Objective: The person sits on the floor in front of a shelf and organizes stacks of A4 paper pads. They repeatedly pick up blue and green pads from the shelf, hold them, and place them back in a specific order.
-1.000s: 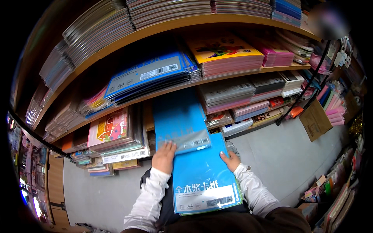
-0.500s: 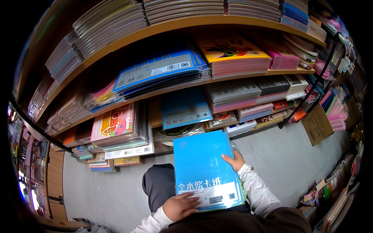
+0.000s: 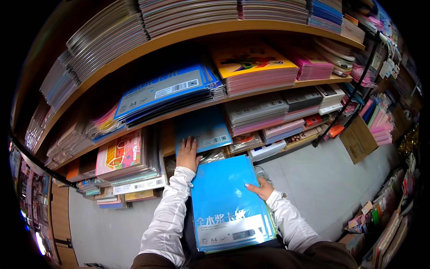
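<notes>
Blue plastic-wrapped packs of card paper fill the middle of our view, looking down from our head at wooden shop shelves (image 3: pixel 268 28) stacked with paper and notebooks.

Our left hand (image 3: pixel 188 154) lies flat, fingers spread, on a blue paper pack (image 3: pixel 204 130) that sits on the lowest shelf, under the shelf board above it. The hand presses on it and closes around nothing.

Our right hand (image 3: pixel 260 187) steadies the stack of blue card packs (image 3: pixel 228 201) resting on our lap, fingers laid along its right edge and partly curled on it; we cannot tell whether the thumb is tucked beneath.

Around us: a yellow-covered pile over pink sheets (image 3: pixel 255 67) on the middle shelf, a tilted pile of blue-labelled packs (image 3: pixel 165 92) to its left, colourful children's books (image 3: pixel 121 154) at lower left, grey floor (image 3: pixel 322 179), and a brown cardboard box (image 3: pixel 358 139) at right.

We judge the lap stack fairly heavy and stiff enough to hold its shape, but the glossy wrap looks slippery, so packs may slide off one another. Holding both long edges, or a hand beneath, seems safest.
</notes>
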The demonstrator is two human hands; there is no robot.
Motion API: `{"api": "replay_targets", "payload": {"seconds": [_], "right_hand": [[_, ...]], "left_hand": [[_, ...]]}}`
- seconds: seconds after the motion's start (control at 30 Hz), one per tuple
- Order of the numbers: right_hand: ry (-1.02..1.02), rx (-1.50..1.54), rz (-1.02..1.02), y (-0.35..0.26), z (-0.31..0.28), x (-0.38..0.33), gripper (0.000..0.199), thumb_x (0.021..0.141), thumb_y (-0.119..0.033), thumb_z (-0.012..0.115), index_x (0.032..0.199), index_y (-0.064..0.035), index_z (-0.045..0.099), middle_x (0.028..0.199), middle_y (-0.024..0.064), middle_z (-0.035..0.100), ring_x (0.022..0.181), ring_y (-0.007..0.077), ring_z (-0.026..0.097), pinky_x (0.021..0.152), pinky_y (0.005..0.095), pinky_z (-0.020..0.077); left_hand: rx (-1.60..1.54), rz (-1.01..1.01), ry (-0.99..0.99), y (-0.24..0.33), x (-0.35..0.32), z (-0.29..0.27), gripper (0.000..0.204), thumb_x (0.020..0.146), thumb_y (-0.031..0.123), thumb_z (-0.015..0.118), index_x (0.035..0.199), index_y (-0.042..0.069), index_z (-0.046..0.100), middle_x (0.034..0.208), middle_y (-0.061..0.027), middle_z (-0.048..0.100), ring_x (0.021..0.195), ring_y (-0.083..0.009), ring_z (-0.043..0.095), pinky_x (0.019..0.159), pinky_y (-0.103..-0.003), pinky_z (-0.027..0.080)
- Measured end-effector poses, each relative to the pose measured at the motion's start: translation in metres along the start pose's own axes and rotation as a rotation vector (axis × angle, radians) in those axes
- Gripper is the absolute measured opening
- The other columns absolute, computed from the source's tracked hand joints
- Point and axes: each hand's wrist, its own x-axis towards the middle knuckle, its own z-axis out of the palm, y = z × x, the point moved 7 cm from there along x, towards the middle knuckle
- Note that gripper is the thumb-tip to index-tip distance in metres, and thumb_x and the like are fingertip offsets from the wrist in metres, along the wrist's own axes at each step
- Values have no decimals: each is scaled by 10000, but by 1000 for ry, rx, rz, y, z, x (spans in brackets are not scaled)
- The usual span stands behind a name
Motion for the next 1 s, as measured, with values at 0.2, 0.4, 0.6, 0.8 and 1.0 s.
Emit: {"api": "replay_targets", "payload": {"seconds": [0.2, 0.4, 0.6, 0.8, 1.0], "right_hand": [[-23, 35, -19, 3, -1, 2, 594, 738, -377, 647, 1100, 52, 450, 970, 148, 570, 854, 192, 556, 750, 288, 457], [-20, 25, 2, 1, 3, 3, 608, 733, -381, 650, 1110, 51, 446, 979, 147, 566, 866, 193, 553, 759, 293, 454], [-17, 5, -1, 0, 2, 3, 618, 732, -387, 647, 1111, 57, 443, 982, 151, 567, 870, 199, 555, 759, 292, 454], [8, -25, 23, -5, 1, -3, 620, 729, -396, 646, 1100, 59, 447, 980, 156, 570, 863, 198, 560, 757, 286, 454], [0, -23, 12, -4, 3, -3, 623, 729, -403, 643, 1095, 63, 448, 966, 156, 575, 848, 197, 565, 743, 286, 458]], "left_hand": [[36, 26, 61, -7, 4, 10, 394, 796, 121, 494, 1177, 34, 443, 1242, -139, 428, 1158, -272, 397, 939, -368, 339], [59, 92, 249, -3, -3, 0, 236, 771, 107, 482, 978, 45, 577, 1053, -114, 579, 999, -246, 540, 856, -365, 400], [41, 127, 242, 0, -6, -13, 211, 737, 166, 551, 914, 63, 600, 987, -89, 608, 944, -207, 570, 863, -380, 396], [-56, 175, 144, -10, -5, -22, 255, 710, 252, 620, 905, 88, 613, 977, -56, 613, 940, -187, 569, 888, -402, 381], [-292, 94, 130, -19, -11, -30, 202, 752, 138, 595, 933, 52, 613, 975, -97, 606, 939, -235, 564, 839, -341, 426]]}}
